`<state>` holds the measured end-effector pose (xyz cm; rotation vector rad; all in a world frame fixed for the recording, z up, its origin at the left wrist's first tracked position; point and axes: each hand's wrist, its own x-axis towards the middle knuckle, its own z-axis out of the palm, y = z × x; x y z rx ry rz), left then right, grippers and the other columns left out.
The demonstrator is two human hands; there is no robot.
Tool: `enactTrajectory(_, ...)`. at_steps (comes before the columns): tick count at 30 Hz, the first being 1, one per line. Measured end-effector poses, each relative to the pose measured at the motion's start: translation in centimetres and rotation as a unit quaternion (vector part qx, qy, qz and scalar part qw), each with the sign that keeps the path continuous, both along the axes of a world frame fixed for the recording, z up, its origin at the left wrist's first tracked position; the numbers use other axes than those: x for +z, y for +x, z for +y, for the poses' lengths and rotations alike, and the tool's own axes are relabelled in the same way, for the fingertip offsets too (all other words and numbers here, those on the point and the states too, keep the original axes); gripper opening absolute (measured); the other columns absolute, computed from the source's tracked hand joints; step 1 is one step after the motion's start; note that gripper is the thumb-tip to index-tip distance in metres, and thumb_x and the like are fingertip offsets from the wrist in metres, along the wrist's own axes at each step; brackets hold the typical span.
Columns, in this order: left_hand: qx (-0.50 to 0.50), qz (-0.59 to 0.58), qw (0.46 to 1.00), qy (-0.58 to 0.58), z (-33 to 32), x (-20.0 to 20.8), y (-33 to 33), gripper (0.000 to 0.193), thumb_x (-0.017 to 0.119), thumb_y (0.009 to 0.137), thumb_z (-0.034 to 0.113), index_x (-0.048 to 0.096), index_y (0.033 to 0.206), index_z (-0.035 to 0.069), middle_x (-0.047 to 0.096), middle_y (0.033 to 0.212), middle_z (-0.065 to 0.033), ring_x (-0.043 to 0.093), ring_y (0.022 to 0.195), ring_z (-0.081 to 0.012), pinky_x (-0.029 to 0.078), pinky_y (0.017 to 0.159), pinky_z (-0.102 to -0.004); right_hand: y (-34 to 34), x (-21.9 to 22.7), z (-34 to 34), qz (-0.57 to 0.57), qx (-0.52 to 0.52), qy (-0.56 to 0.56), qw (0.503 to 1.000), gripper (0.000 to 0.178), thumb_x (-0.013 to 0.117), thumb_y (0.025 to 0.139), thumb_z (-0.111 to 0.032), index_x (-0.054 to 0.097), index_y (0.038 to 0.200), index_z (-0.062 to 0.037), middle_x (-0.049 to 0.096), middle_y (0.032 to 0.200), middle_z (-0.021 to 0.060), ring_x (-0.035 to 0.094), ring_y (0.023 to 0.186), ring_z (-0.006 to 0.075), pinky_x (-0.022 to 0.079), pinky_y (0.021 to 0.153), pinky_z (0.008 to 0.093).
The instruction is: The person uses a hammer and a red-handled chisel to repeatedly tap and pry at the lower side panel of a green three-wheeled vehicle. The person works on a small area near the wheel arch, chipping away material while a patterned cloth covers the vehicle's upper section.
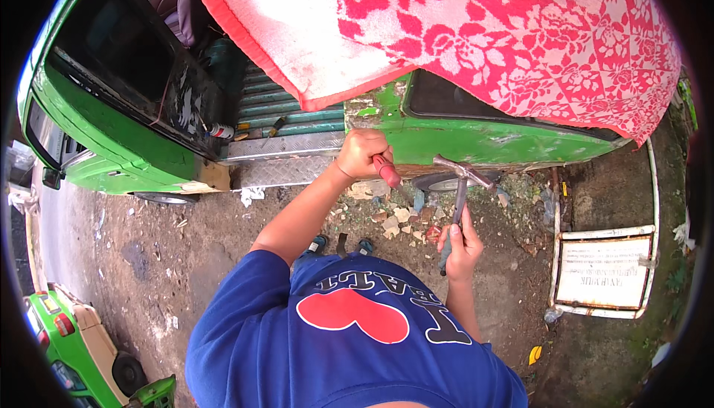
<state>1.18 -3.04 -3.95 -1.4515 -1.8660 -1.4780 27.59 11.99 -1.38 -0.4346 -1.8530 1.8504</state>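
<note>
My left hand is closed round a red-handled tool that looks like a screwdriver or chisel; its working end cannot be made out. This hand is right against the green vehicle's side panel, by the edge of the open doorway. To the right and closer to me, my right hand grips a hammer by its dark handle. The metal hammer head points up and sits apart from the red handle. Scratched, worn paint shows on the panel near my left hand.
A pink floral blanket drapes over the roof. Inside the doorway, a can and a small tool lie by the metal sill. Broken chips litter the ground. A white-framed sign lies right; another green vehicle stands lower left.
</note>
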Motion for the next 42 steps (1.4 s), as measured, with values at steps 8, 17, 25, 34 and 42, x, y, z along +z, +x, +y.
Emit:
enactTrajectory(8, -0.02, 0.053, 0.998, 0.042, 1.1, 1.3, -0.2, 0.031, 0.063, 0.065, -0.002, 0.035, 0.054, 0.006, 0.035, 0.051, -0.0077, 0.04, 0.044, -0.0272, 0.032, 0.043, -0.0387, 1.2, -0.8, 0.4, -0.042, 0.017, -0.028, 0.999, 0.044, 0.049, 0.096, -0.003, 0.044, 0.14, 0.0017, 0.058, 0.079, 0.0057, 0.05, 0.059, 0.0085, 0.044, 0.053, 0.023)
enactTrajectory(17, 0.003, 0.031, 0.996, 0.081, 2.2, 1.4, -0.7, 0.03, 0.063, 0.065, -0.001, 0.037, 0.054, 0.006, 0.036, 0.051, -0.0077, 0.042, 0.045, -0.0277, 0.034, 0.044, -0.0379, 1.2, -0.5, 1.1, -0.043, 0.038, -0.012, 0.998, 0.045, 0.049, 0.095, -0.002, 0.045, 0.14, 0.0008, 0.057, 0.075, 0.0047, 0.05, 0.059, 0.009, 0.044, 0.052, 0.0235)
enactTrajectory(25, 0.033, 0.05, 0.996, 0.069, 2.3, 0.6, -0.8, 0.031, 0.067, 0.064, 0.004, 0.038, 0.053, 0.008, 0.041, 0.053, -0.0075, 0.047, 0.047, -0.0281, 0.04, 0.046, -0.039, 1.1, 0.9, 1.0, -0.069, 0.063, 0.016, 0.996, 0.044, 0.051, 0.096, -0.004, 0.046, 0.139, 0.0007, 0.057, 0.072, 0.0032, 0.051, 0.057, 0.0087, 0.043, 0.051, 0.023)
enactTrajectory(34, 0.045, 0.063, 0.991, 0.112, 2.3, -0.5, 0.0, 0.03, 0.065, 0.062, 0.005, 0.036, 0.053, 0.008, 0.041, 0.053, -0.0073, 0.045, 0.045, -0.0281, 0.039, 0.045, -0.0389, 0.8, 1.4, -0.2, -0.106, 0.086, 0.023, 0.99, 0.044, 0.055, 0.093, 0.0, 0.049, 0.137, 0.0, 0.059, 0.074, 0.0037, 0.052, 0.06, 0.0081, 0.046, 0.054, 0.0239)
enactTrajectory(42, 0.081, 0.018, 0.988, 0.13, 3.3, 0.9, -0.6, 0.032, 0.066, 0.066, 0.0, 0.037, 0.054, 0.007, 0.04, 0.052, -0.0077, 0.044, 0.044, -0.0267, 0.036, 0.043, -0.0379, 0.2, 4.2, -0.5, 0.152, 0.063, 0.22, 0.961, 0.041, 0.057, 0.089, 0.004, 0.057, 0.129, -0.0007, 0.063, 0.081, 0.0081, 0.056, 0.06, 0.0125, 0.048, 0.055, 0.0261)
